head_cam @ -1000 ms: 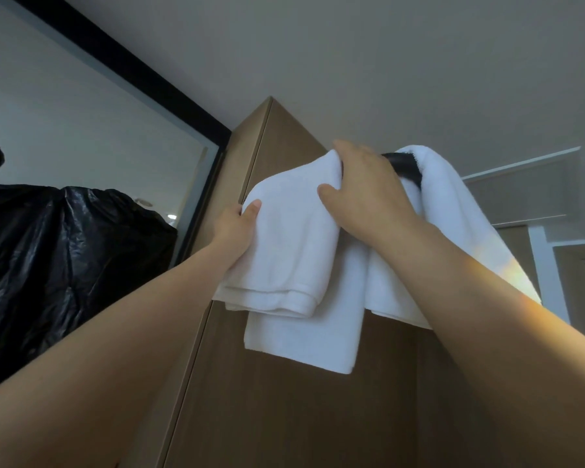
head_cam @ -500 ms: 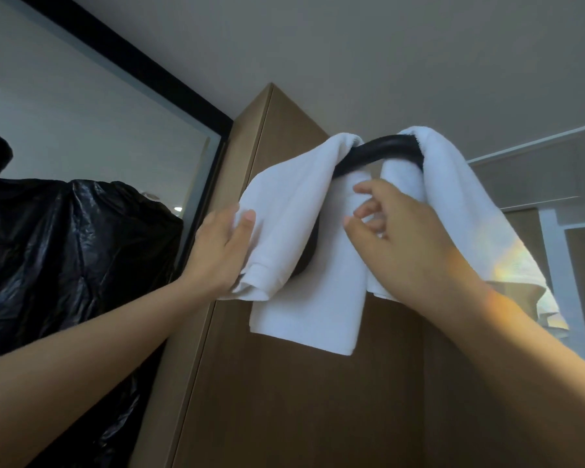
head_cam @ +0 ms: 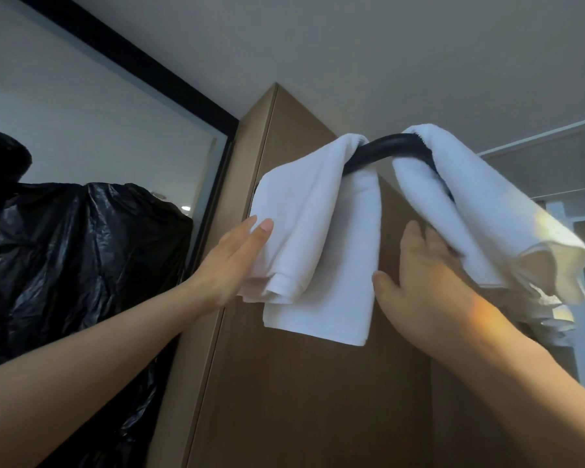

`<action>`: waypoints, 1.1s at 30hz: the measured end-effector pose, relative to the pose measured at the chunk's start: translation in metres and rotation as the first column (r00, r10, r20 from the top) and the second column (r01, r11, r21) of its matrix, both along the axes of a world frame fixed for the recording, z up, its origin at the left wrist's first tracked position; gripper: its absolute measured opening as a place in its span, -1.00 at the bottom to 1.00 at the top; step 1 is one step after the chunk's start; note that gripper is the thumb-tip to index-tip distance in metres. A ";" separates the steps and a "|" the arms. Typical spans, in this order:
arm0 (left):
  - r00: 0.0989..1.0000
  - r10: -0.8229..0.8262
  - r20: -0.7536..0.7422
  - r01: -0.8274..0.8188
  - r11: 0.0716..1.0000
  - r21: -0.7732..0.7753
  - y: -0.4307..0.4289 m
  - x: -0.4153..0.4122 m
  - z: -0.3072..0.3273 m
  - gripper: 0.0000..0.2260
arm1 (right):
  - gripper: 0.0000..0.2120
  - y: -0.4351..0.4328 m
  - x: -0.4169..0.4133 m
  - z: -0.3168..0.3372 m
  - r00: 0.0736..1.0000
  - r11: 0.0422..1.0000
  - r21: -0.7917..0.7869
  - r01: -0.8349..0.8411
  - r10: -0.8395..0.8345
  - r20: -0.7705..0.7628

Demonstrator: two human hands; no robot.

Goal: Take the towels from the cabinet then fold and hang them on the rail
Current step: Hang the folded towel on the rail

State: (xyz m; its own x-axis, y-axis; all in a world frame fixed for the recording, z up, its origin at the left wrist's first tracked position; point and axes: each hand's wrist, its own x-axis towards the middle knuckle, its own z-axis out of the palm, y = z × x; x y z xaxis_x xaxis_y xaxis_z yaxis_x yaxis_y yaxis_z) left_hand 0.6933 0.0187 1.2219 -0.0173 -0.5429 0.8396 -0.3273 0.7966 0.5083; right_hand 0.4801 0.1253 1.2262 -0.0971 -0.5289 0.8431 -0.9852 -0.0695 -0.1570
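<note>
While the left hand (head_cam: 232, 265) presses flat on the folded white terry towel (head_cam: 318, 231), its grip wide, the right hand (head_cam: 429, 288), grip likewise wide, touches a second white towel (head_cam: 487, 211); both drape the curved black rail (head_cam: 385, 149); hanging looks done, only smoothing left.

Crinkled black plastic sheet (head_cam: 81, 248) at left, before black-framed mirror (head_cam: 98, 136); grey ceiling (head_cam: 352, 45) above

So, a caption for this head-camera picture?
Left hand touches left towel, right hand touches right towel, both draped over a black rail.
</note>
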 end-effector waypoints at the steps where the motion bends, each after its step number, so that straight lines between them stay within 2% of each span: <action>1: 1.000 -0.010 -0.011 0.010 1.000 0.018 0.001 -0.001 -0.002 -0.21 | -0.25 0.000 -0.003 0.002 0.998 0.998 -0.010 -0.056 0.057 0.041; 4: 0.999 -0.017 -0.035 0.018 0.999 0.038 0.006 -0.006 -0.007 -0.18 | -0.18 -0.003 -0.012 0.007 0.968 0.976 -0.101 -0.193 0.206 0.139; 6: 1.000 0.001 -0.030 -0.002 1.000 -0.003 0.014 -0.012 -0.009 -0.19 | -0.17 -0.010 -0.018 0.009 0.948 0.952 -0.167 -0.257 0.282 0.149; 9: 1.000 -0.007 0.004 0.008 0.994 -0.108 0.029 -0.020 -0.008 -0.25 | -0.16 -0.024 -0.024 0.011 0.870 0.896 -0.124 -0.426 0.443 0.215; 11: 0.997 -0.033 0.076 0.046 0.982 -0.181 0.039 -0.023 -0.006 -0.44 | -0.18 -0.029 -0.028 0.016 0.843 0.881 -0.013 -0.472 0.456 0.284; 13: 0.989 0.013 0.150 0.018 0.978 -0.206 0.047 -0.025 -0.004 -0.62 | -0.18 -0.033 -0.036 0.023 0.834 0.873 0.007 -0.487 0.463 0.299; 17: 0.976 0.088 0.199 -0.052 0.982 -0.183 0.040 -0.023 -0.006 -0.38 | -0.08 -0.042 -0.045 0.026 0.798 0.846 -0.087 -0.526 0.527 0.291; 18: 0.972 0.114 0.207 -0.071 0.976 -0.204 0.038 -0.023 -0.007 -0.43 | -0.04 -0.046 -0.045 0.024 0.801 0.848 -0.067 -0.526 0.521 0.295; 20: 0.964 0.147 0.224 -0.079 0.954 -0.288 0.041 -0.025 -0.009 -0.71 | 0.02 -0.055 -0.040 0.018 0.782 0.837 -0.016 -0.547 0.517 0.349; 21: 0.963 0.155 0.222 -0.077 0.943 -0.324 0.043 -0.026 -0.010 -0.79 | 0.03 -0.059 -0.037 0.016 0.764 0.824 -0.009 -0.566 0.529 0.369; 24: 0.950 0.215 0.225 -0.110 0.908 -0.404 0.048 -0.027 -0.011 -0.75 | 0.04 -0.067 -0.034 0.015 0.710 0.790 -0.039 -0.612 0.570 0.415; 26: 0.939 0.272 0.210 -0.162 0.889 -0.429 0.050 -0.027 -0.012 -0.69 | -0.11 -0.068 -0.028 0.012 0.736 0.813 -0.036 -0.581 0.543 0.404; 28: 0.941 0.314 0.129 -0.228 0.866 -0.446 0.050 -0.027 -0.013 -0.71 | -0.52 -0.068 -0.025 0.008 0.818 0.855 0.035 -0.518 0.483 0.314; 29: 0.943 0.326 0.071 -0.260 0.851 -0.457 0.051 -0.027 -0.014 -0.76 | -0.67 -0.068 -0.024 0.005 0.819 0.850 0.053 -0.524 0.486 0.305; 31: 0.948 0.318 -0.008 -0.283 0.831 -0.478 0.054 -0.025 -0.015 -0.81 | -0.72 -0.068 -0.024 0.003 0.772 0.815 0.038 -0.578 0.532 0.347; 33: 0.951 0.308 -0.009 -0.274 0.830 -0.486 0.056 -0.024 -0.018 -0.84 | -0.73 -0.067 -0.025 0.005 0.758 0.819 -0.046 -0.572 0.549 0.353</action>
State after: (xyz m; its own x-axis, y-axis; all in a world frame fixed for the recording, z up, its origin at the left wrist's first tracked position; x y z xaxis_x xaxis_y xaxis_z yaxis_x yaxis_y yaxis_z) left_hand 0.6696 0.0745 1.2038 0.0123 -0.0655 0.9978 -0.6017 0.7965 0.0597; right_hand 0.4553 0.0583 1.2308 -0.0365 -0.6270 0.7781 -0.6572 -0.5715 -0.4914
